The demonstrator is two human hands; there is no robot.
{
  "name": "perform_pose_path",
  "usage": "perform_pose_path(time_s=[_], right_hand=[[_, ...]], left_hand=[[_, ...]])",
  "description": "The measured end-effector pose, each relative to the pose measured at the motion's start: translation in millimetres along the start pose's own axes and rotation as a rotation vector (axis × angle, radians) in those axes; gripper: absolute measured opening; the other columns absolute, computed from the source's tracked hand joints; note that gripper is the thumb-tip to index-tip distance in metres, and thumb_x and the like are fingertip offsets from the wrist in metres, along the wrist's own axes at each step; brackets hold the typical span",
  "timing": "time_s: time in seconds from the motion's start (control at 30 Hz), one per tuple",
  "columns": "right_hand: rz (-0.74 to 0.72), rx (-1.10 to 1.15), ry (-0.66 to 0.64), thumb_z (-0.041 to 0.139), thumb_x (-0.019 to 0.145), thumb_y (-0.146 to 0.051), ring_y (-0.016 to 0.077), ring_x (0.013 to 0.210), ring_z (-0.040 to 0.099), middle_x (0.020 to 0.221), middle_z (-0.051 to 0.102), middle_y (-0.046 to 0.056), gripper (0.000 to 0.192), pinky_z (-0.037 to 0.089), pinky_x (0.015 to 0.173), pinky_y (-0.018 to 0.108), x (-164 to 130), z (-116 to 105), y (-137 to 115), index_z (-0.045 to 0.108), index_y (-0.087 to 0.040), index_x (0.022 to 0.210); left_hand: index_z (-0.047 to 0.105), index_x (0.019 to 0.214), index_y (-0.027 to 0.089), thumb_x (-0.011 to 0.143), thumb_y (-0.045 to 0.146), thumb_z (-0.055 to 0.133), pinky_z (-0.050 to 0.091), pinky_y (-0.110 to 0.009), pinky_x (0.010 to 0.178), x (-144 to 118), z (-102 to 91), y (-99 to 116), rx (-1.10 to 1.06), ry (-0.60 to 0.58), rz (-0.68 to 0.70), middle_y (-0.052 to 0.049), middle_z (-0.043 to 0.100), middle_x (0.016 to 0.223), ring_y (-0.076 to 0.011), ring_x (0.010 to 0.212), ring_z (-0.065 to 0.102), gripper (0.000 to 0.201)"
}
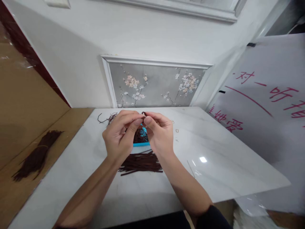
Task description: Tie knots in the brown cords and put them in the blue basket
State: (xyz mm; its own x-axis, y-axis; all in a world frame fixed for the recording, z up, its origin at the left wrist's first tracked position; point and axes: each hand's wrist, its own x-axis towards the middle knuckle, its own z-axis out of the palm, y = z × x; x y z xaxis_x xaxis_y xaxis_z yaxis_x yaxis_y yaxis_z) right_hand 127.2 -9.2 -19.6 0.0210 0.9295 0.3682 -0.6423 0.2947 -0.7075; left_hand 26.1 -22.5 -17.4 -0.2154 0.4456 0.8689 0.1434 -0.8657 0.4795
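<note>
Short brown cord [144,113] pinched above mid-table, bent into a small loop. Left hand [119,135] at nine o'clock of it, right hand [160,133] at three, fingertips of both closed tight on its ends. Directly beneath, blue tray [141,143] with finished-looking pieces; at six o'clock, flat pile of cords [140,163] unworked. Loose strands [108,118] at ten. Big bundle [35,157] far left, untouched: probably early on. White table [214,159] underneath.

Both hands [140,132] raised together, fingertips [138,121] pinched, forearms converging
</note>
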Motion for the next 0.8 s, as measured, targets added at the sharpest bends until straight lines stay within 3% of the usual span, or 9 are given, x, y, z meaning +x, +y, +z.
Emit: perform_pose_path(time_s=[0.2,0.33,0.43,0.53,0.67,0.8], right_hand=[[-0.043,-0.066,-0.105,0.087,0.065,-0.04,0.0159,0.072,0.069,0.082,0.078,-0.001,0.018,0.061,0.071,0.034,0.6,-7.1,1.9,0.08,-0.031,0.079],[-0.067,-0.159,-0.198,0.085,0.068,-0.041,0.016,0.077,0.069,0.083,0.077,-0.001,0.017,0.058,0.075,0.033,5.1,-14.1,0.9,0.081,-0.032,0.082],[-0.081,-0.199,-0.282,0.082,0.074,-0.038,0.0148,0.078,0.068,0.082,0.077,-0.002,0.013,0.056,0.075,0.032,7.7,-17.2,-0.6,0.081,-0.033,0.086],[-0.064,-0.191,-0.334,0.083,0.074,-0.034,0.0141,0.08,0.068,0.085,0.076,-0.002,0.012,0.055,0.076,0.031,8.3,-17.4,-1.1,0.081,-0.034,0.086],[-0.037,-0.199,-0.262,0.081,0.075,-0.035,0.0126,0.073,0.064,0.076,0.073,-0.002,0.005,0.052,0.073,0.03,7.5,-16.5,0.5,0.081,-0.031,0.077],[0.083,-0.157,-0.177,0.083,0.071,-0.043,0.011,0.063,0.056,0.071,0.071,-0.001,0.015,0.05,0.065,0.029,7.2,-14.8,-0.7,0.079,-0.028,0.07]], left_hand=[[0.078,0.094,0.031,0.083,0.014,0.073,0.055,-0.023,0.058,2.9,-6.7,-2.6,-0.068,-0.068,-0.05,0.001,0.071,0.084,-0.0105,0.07,0.064,0.021],[0.079,0.089,0.033,0.081,0.021,0.077,0.054,-0.025,0.057,9.4,-17.0,0.6,-0.015,-0.109,-0.101,0.001,0.073,0.08,-0.0126,0.071,0.066,0.015],[0.079,0.083,0.03,0.076,0.025,0.082,0.055,-0.025,0.056,12.4,-23.0,3.1,0.063,-0.082,-0.132,0.001,0.075,0.077,-0.0132,0.069,0.069,0.008],[0.077,0.083,0.028,0.07,0.024,0.086,0.056,-0.021,0.054,12.0,-25.9,3.7,0.141,-0.038,-0.171,0.003,0.074,0.076,-0.0117,0.069,0.071,0.016],[0.076,0.084,0.029,0.073,0.023,0.084,0.059,-0.024,0.058,8.4,-24.6,3.3,0.23,-0.045,-0.158,0.004,0.075,0.078,-0.0127,0.071,0.072,0.015],[0.077,0.086,0.029,0.078,0.022,0.08,0.06,-0.026,0.06,6.2,-22.4,1.8,0.199,-0.064,-0.151,0.003,0.076,0.079,-0.0137,0.072,0.071,0.011]])
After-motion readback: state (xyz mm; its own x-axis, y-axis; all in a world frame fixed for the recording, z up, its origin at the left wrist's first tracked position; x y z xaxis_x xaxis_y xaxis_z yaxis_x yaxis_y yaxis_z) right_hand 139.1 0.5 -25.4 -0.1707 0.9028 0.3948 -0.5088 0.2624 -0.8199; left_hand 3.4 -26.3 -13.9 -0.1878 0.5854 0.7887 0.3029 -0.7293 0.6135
